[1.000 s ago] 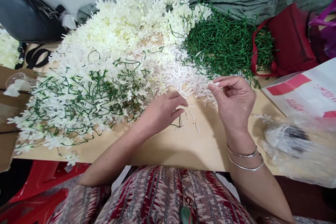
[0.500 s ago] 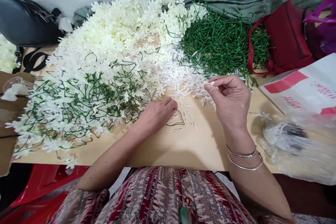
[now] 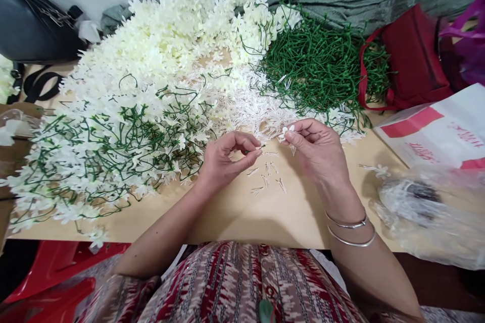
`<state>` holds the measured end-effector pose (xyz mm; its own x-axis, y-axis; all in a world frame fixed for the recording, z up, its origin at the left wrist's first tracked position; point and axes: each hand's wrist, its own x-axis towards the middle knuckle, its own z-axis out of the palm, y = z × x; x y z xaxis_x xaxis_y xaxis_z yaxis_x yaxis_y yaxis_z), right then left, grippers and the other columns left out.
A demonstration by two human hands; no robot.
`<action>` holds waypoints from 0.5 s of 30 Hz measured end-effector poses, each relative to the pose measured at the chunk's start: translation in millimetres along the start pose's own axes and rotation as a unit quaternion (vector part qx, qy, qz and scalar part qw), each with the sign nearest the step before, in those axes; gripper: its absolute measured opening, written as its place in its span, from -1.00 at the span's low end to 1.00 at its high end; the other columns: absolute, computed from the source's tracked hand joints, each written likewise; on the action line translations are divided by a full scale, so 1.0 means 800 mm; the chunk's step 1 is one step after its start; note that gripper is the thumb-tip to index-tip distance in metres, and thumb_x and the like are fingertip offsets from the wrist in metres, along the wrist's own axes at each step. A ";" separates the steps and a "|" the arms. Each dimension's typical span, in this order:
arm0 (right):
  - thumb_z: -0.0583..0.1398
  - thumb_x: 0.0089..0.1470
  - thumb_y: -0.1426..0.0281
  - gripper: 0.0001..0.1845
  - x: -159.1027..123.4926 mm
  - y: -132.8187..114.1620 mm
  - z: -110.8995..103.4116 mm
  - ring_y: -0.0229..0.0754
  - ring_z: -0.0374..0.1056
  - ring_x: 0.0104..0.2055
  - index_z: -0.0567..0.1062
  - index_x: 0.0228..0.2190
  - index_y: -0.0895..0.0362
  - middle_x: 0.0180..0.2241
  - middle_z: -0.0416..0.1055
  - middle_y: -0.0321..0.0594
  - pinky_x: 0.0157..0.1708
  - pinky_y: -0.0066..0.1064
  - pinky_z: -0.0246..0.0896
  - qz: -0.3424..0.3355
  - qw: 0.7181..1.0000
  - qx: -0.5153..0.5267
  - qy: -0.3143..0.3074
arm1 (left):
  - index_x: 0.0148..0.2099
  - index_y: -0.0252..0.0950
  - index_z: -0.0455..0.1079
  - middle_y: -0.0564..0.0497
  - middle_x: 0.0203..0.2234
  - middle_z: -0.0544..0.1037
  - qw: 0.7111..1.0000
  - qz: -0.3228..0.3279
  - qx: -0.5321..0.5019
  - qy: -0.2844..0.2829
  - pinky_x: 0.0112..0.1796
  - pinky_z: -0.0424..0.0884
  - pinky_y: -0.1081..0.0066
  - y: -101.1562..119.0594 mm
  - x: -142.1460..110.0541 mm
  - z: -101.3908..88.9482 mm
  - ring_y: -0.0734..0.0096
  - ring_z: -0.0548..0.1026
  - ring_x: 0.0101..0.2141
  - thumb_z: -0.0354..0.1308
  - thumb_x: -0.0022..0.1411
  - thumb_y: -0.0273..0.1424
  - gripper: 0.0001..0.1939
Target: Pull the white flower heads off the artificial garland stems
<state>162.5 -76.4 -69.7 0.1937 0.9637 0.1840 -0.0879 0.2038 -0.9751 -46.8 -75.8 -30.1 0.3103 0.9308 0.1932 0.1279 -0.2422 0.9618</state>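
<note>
My left hand (image 3: 227, 161) is closed in a pinch above the table, on a thin green plastic stem (image 3: 248, 151) that is mostly hidden by the fingers. A dark tip shows just past the fingertips. My right hand (image 3: 322, 154), with two bangles at the wrist, pinches a small white artificial flower (image 3: 288, 131) between thumb and forefinger. The two hands face each other, a small gap apart. Below them lie several short white stamen pieces (image 3: 280, 185). Behind is a heap of white stamens (image 3: 253, 106).
Loose white flowers (image 3: 170, 30) form a big pile at the back left, with stemmed flowers (image 3: 129, 146) nearer. Green stems (image 3: 314, 60) are heaped at the back right. A red bag (image 3: 413, 55), paper bag (image 3: 435, 126) and clear plastic bag (image 3: 428, 217) line the right; a black bag (image 3: 38, 25) is left.
My left hand has lifted off the table and picked up the green stem that lay beside it. My right hand has moved left and down with the white flower, closer to the left.
</note>
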 end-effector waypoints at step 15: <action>0.53 -0.15 0.28 -0.80 -0.005 -0.026 0.004 -0.24 0.44 -0.43 0.65 -0.45 -0.04 -0.49 0.55 -0.34 -0.33 -0.35 0.40 0.179 0.979 0.068 -0.075 | -0.30 -0.24 0.59 -0.02 -0.40 0.65 0.999 0.043 0.004 0.023 -0.33 0.46 0.40 -0.030 0.001 0.006 0.46 0.53 -0.39 0.44 0.21 -0.15 -0.74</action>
<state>160.4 -83.8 -49.6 -0.0174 0.9900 -0.1400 -0.2550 -0.1398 -0.9568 -45.4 -70.7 -53.7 0.2763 0.9182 0.2838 0.1094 -0.3234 0.9399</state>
